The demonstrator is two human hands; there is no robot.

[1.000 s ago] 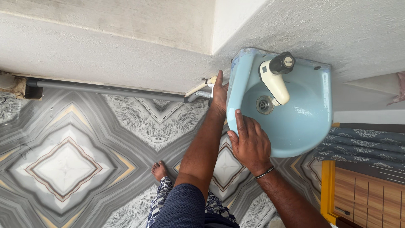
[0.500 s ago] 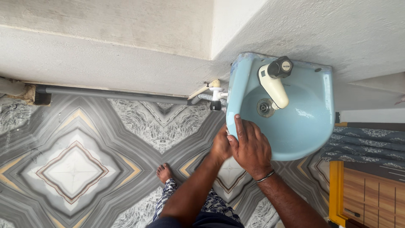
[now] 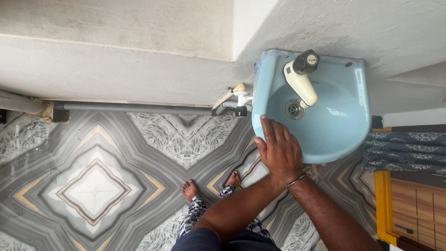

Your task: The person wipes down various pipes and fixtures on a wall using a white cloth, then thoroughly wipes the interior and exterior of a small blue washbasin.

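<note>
One hand [image 3: 280, 149] (right) on basin [image 3: 341, 135]

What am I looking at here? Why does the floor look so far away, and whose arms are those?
The camera sits on a person's head and looks straight down, so you see their own arms and bare feet from above. The floor is patterned grey tile. Fixed to the white wall is a small light-blue sink with a cream tap that has a dark knob, and a drain hole in the bowl. The right hand, wearing a thin bangle, lies flat on the sink's front rim. The left hand goes under the right wrist and is hidden, so I cannot tell what it touches. A grey pipe runs along the bottom of the wall to a small valve beside the sink.
</note>
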